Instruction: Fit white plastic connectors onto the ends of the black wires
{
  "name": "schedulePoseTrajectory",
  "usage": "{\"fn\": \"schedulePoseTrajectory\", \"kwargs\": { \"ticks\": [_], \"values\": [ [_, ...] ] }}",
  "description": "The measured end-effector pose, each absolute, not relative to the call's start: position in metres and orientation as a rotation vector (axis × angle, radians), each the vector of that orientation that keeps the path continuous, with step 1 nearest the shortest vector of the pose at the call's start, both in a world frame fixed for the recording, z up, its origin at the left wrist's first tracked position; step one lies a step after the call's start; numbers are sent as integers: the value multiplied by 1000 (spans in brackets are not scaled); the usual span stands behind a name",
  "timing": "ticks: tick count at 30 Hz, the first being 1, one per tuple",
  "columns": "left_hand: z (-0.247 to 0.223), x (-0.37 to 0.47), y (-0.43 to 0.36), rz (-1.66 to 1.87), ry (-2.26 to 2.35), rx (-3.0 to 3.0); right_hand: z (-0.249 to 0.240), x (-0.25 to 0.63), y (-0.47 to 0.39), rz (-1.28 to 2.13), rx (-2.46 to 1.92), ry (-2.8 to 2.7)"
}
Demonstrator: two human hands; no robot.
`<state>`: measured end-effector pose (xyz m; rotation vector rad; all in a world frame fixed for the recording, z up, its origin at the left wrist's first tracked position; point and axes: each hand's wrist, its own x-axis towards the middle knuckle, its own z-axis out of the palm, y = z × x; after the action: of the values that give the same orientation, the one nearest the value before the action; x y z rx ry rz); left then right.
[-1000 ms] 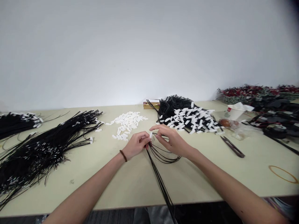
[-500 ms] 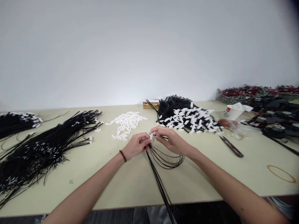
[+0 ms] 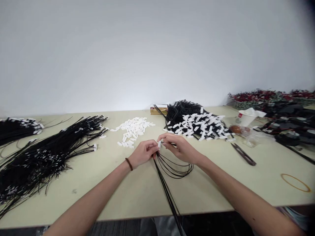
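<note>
Between my hands is a small white connector housing [image 3: 159, 144], pinched by the closed fingers of my left hand [image 3: 145, 152]. Thin black wires [image 3: 177, 170] run from it in a loop to the right, and a straighter bundle hangs over the table's front edge. My right hand [image 3: 177, 147] is closed beside the housing, with a black wire between thumb and fingers; the wire's tip is too small to make out. Just beyond my hands lies a pile of loose white connector housings [image 3: 133, 128].
Black wires [image 3: 49, 154] lie heaped on the left. Wires with white connectors [image 3: 200, 126] are piled at the back right, near a gold box [image 3: 158, 110]. Dark snips [image 3: 243, 154], a paper cup [image 3: 246, 118], a plastic bag [image 3: 253, 137] and a yellow rubber band [image 3: 295, 183] lie rightward.
Both hands stay in nearly the same place at the connector housing. The fingers of my right hand have shifted very slightly; the rest looks the same.
</note>
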<state>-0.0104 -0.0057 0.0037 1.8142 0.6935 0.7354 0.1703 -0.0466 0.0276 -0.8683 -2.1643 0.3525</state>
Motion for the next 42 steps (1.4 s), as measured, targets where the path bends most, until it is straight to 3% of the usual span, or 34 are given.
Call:
{"fn": "schedulePoseTrajectory", "kwargs": {
  "ticks": [3,11,17,23,33,42],
  "values": [
    [4,-10,-6,748,691,1769,23,169,-44,262,-884,-2155],
    [5,-8,-2,951,818,1511,16,163,-42,-362,-938,-2080],
    [2,-12,2,968,748,1266,8,159,-40,-392,-708,-2273],
    [5,-11,1,937,698,1158,4,161,-36,-397,-701,-2224],
    [5,-9,-3,894,600,1027,-10,158,-32,-775,-644,-2224],
    [7,-8,-7,868,574,980,-9,154,-35,-782,-633,-2170]
  ]
}}
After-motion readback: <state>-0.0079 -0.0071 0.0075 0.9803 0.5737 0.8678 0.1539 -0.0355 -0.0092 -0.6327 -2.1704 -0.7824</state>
